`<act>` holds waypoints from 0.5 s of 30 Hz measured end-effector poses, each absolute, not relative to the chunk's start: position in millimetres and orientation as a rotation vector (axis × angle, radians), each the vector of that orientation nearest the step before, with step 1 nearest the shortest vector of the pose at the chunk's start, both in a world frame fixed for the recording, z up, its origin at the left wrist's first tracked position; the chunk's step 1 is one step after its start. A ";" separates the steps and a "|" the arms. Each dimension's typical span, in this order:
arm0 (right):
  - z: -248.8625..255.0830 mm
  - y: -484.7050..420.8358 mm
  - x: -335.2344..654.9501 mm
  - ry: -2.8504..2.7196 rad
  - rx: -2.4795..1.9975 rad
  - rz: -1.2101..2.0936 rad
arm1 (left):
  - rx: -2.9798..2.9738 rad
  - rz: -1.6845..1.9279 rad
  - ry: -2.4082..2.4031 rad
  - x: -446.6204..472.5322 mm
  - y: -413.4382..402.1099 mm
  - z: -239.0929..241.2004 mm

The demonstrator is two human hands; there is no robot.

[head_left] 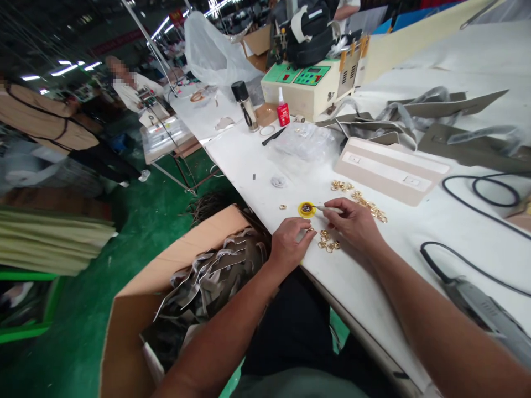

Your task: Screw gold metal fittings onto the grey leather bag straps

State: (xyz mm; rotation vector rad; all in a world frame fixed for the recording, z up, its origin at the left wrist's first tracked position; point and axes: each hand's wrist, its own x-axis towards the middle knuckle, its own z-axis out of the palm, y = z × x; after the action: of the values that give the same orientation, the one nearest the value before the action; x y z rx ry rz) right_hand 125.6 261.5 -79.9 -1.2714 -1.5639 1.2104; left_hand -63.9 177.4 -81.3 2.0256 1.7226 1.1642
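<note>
Gold rings: a small cluster lies on the white table, just below the right fingertips and just beside the left fingertips, between the two hands.
Right hand: the right hand pinches a slim pen-like tool between thumb and forefinger; the tool runs out past the fingertips and its tip reaches the yellow cap.
Yellow cap: a small round yellow cap with a dark centre sits just beyond the right fingertips, at the tool's tip.
Left hand: the left hand is curled, fingertips pressed together at the edge of the cluster; whether a ring or another small piece is nipped there is too small to tell.
Stray ring: one ring lies alone, beyond the left fingers, near the cap.
Second heap: more gold rings trail across the table behind the right hand's knuckles.
Cardboard box: an open cardboard box stands below the table edge, beside the left wrist; it holds a tangle of grey and dark straps.
Clear bag: a crumpled clear bag lies well beyond the fingers; its contents are unclear.
Red bottle: a small red bottle stands farther off, beside a cream machine.
</note>
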 end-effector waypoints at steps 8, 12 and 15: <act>-87.3 258.1 116.8 -1.648 -1.330 1.067 | 2.105 1.210 1.627 -63.1 186.3 -95.0; -88.4 259.8 111.8 -1.712 -1.352 0.923 | 2.098 1.156 1.670 -63.5 185.6 -97.4; -85.7 258.3 111.1 -1.749 -1.350 0.873 | 2.096 1.123 1.689 -63.4 186.0 -97.8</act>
State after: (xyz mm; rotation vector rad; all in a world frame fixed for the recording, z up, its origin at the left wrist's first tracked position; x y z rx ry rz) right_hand 111.1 258.3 -85.7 -1.3498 -1.7491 0.8727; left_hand -63.4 186.0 -97.8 2.0959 1.6894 1.1234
